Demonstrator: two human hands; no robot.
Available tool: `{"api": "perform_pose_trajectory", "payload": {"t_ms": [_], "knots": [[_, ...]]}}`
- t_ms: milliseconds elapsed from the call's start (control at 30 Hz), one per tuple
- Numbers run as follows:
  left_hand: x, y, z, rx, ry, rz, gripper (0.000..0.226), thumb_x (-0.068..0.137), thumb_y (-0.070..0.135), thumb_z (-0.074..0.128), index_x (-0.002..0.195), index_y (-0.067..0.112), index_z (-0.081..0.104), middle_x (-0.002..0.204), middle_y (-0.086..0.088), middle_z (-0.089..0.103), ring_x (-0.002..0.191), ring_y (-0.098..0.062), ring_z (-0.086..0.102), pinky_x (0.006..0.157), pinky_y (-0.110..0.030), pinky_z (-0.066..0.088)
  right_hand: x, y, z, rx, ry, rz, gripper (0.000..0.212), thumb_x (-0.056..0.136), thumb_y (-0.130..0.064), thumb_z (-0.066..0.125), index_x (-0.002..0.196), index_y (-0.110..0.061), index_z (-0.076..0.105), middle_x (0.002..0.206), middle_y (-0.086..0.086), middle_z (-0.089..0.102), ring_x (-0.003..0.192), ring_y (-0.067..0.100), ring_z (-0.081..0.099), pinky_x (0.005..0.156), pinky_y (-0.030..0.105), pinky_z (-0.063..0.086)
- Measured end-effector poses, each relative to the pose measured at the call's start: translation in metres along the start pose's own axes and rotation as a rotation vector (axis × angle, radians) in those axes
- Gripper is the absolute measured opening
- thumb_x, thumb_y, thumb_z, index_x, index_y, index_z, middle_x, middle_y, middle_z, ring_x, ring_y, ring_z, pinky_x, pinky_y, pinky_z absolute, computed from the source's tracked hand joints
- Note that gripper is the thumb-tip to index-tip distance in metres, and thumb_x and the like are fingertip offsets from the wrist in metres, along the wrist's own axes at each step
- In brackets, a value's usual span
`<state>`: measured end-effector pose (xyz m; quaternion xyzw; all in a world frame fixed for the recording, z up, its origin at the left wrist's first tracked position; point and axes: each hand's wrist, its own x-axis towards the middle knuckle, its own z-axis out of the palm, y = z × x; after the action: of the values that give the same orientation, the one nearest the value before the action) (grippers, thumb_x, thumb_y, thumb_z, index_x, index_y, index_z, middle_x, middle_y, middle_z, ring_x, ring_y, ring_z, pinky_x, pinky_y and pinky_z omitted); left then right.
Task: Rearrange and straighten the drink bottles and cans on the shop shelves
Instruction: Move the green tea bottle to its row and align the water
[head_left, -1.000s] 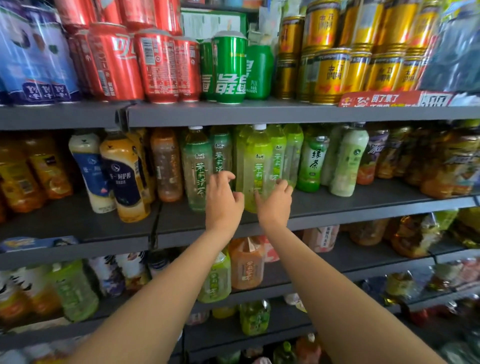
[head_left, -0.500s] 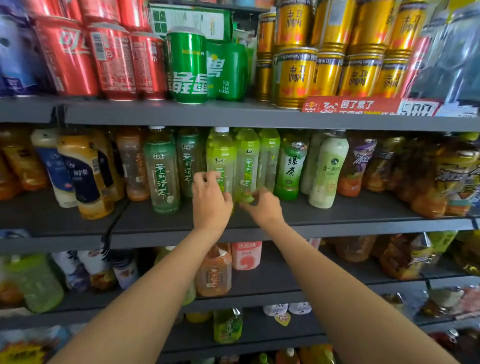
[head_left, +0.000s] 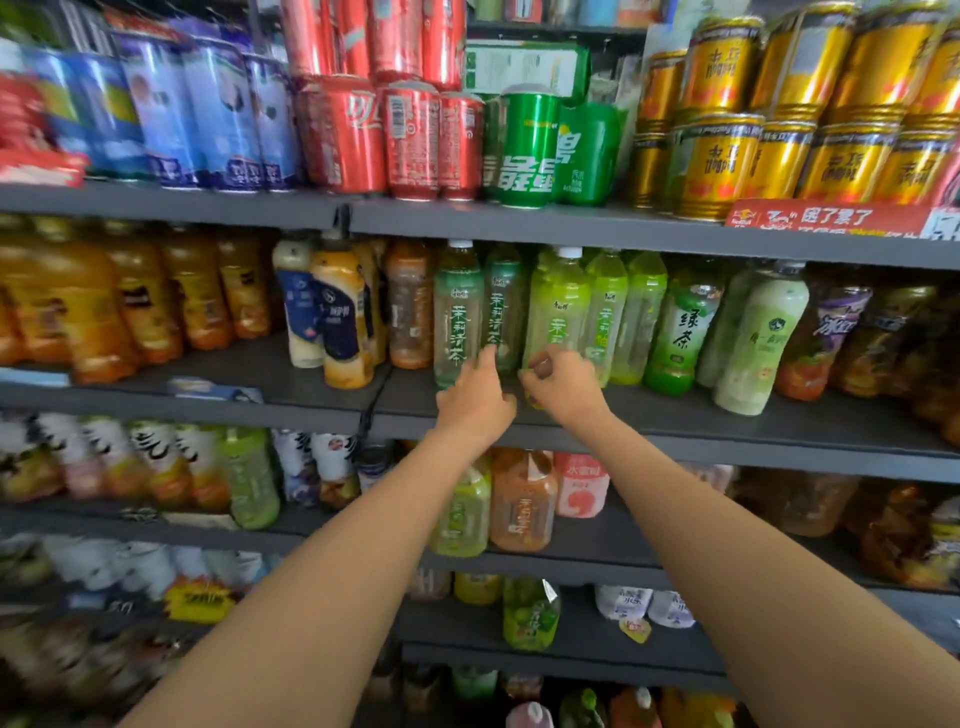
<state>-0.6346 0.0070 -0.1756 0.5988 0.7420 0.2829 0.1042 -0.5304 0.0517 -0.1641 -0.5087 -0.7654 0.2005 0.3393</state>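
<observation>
On the middle shelf (head_left: 649, 415) stands a row of green tea bottles. My left hand (head_left: 475, 400) reaches between a clear green jasmine tea bottle (head_left: 457, 317) and a darker one (head_left: 503, 306) behind it, with its index finger raised against the darker bottle's lower part. My right hand (head_left: 563, 379) is curled around the base of a light green tea bottle (head_left: 560, 301) with a white cap, which stands upright. More light green bottles (head_left: 608, 306) stand close to its right. The bottle's base is hidden by my fingers.
Red cans (head_left: 410, 140), green cans (head_left: 522, 145) and gold cans (head_left: 717, 161) fill the shelf above. Orange juice bottles (head_left: 140, 301) and milk tea bottles (head_left: 340, 322) stand to the left, a dark green tea bottle (head_left: 680, 332) and a pale bottle (head_left: 758, 343) to the right. Lower shelves hold more bottles.
My right hand has closed its fingers around the light green bottle's base. My left hand has shifted slightly left, toward the darker jasmine bottle. My view has swung left.
</observation>
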Motion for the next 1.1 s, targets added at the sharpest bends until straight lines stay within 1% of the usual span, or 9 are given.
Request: {"api": "perform_pose_trajectory", "payload": {"t_ms": [67, 167, 433, 567, 633, 733, 833, 967, 1100], "knots": [[-0.01, -0.027, -0.018, -0.006, -0.041, 0.013, 0.068, 0.093, 0.02, 0.05, 0.148, 0.018, 0.01, 0.123, -0.009, 0.056, 0.114, -0.031, 0.052, 0.096, -0.048, 0.042, -0.01, -0.022, 0.016, -0.014, -0.015, -0.018, 0.024, 0.09, -0.016, 0.058, 0.109, -0.001, 0.059, 0.1, 0.016, 0.067, 0.096, 0.028, 0.061, 0.073, 0.026, 0.041], [-0.028, -0.066, -0.046, -0.037, -0.07, 0.004, 0.071, 0.093, 0.017, 0.05, 0.149, 0.017, 0.006, 0.104, -0.011, 0.062, 0.093, -0.028, 0.06, 0.08, -0.045, 0.052, -0.025, -0.053, 0.044, -0.003, -0.039, -0.002, 0.021, 0.09, -0.015, 0.057, 0.106, -0.003, 0.058, 0.099, 0.014, 0.067, 0.095, 0.027, 0.062, 0.076, 0.026, 0.044], [-0.086, -0.203, -0.126, -0.051, -0.072, -0.067, 0.073, 0.093, 0.02, 0.051, 0.149, 0.014, 0.006, 0.113, -0.015, 0.062, 0.101, -0.032, 0.059, 0.086, -0.044, 0.05, -0.085, -0.159, 0.146, -0.087, -0.116, -0.103, 0.022, 0.088, -0.012, 0.055, 0.109, -0.004, 0.057, 0.101, 0.013, 0.065, 0.098, 0.027, 0.06, 0.082, 0.031, 0.046], [-0.109, -0.258, -0.159, -0.051, 0.051, -0.241, 0.067, 0.093, 0.02, 0.048, 0.147, 0.014, 0.01, 0.108, -0.015, 0.062, 0.091, -0.031, 0.059, 0.072, -0.039, 0.048, -0.1, -0.181, 0.186, -0.202, -0.164, -0.158, 0.031, 0.088, -0.011, 0.054, 0.117, -0.003, 0.051, 0.116, 0.018, 0.054, 0.11, 0.034, 0.049, 0.09, 0.036, 0.041], [-0.118, -0.279, -0.174, -0.051, 0.076, -0.293, 0.068, 0.093, 0.019, 0.047, 0.148, 0.014, 0.006, 0.106, -0.014, 0.061, 0.085, -0.029, 0.057, 0.069, -0.037, 0.045, -0.104, -0.183, 0.199, -0.256, -0.197, -0.127, 0.033, 0.089, -0.012, 0.053, 0.12, -0.003, 0.048, 0.12, 0.018, 0.049, 0.114, 0.036, 0.046, 0.094, 0.038, 0.04], [-0.126, -0.307, -0.182, -0.013, 0.071, -0.344, 0.069, 0.093, 0.019, 0.047, 0.149, 0.012, 0.007, 0.115, -0.016, 0.059, 0.099, -0.034, 0.058, 0.074, -0.037, 0.044, -0.112, -0.175, 0.218, -0.325, -0.237, -0.035, 0.031, 0.089, -0.016, 0.055, 0.117, -0.003, 0.048, 0.12, 0.018, 0.051, 0.115, 0.036, 0.045, 0.095, 0.039, 0.038], [-0.132, -0.324, -0.169, -0.013, 0.007, -0.331, 0.067, 0.093, 0.017, 0.047, 0.148, 0.015, 0.011, 0.113, -0.017, 0.061, 0.095, -0.033, 0.058, 0.068, -0.034, 0.041, -0.122, -0.155, 0.242, -0.395, -0.339, 0.092, 0.037, 0.09, -0.022, 0.056, 0.122, -0.006, 0.046, 0.123, 0.017, 0.05, 0.118, 0.037, 0.043, 0.093, 0.039, 0.04], [-0.119, -0.321, -0.134, -0.037, -0.142, -0.209, 0.07, 0.09, 0.014, 0.05, 0.148, 0.025, 0.013, 0.116, -0.017, 0.06, 0.101, -0.035, 0.059, 0.079, -0.039, 0.047, -0.131, -0.119, 0.27, -0.392, -0.431, 0.211, 0.067, 0.091, -0.022, 0.057, 0.146, -0.018, 0.019, 0.131, 0.019, 0.045, 0.122, 0.04, 0.04, 0.094, 0.043, 0.042], [-0.094, -0.316, -0.087, -0.022, -0.298, -0.161, 0.078, 0.091, 0.014, 0.051, 0.149, 0.03, 0.001, 0.117, -0.017, 0.06, 0.097, -0.033, 0.06, 0.076, -0.038, 0.049, -0.12, -0.088, 0.286, -0.304, -0.404, 0.342, 0.087, 0.09, -0.02, 0.058, 0.148, -0.032, -0.005, 0.132, 0.022, 0.04, 0.118, 0.041, 0.045, 0.096, 0.046, 0.043]]}}
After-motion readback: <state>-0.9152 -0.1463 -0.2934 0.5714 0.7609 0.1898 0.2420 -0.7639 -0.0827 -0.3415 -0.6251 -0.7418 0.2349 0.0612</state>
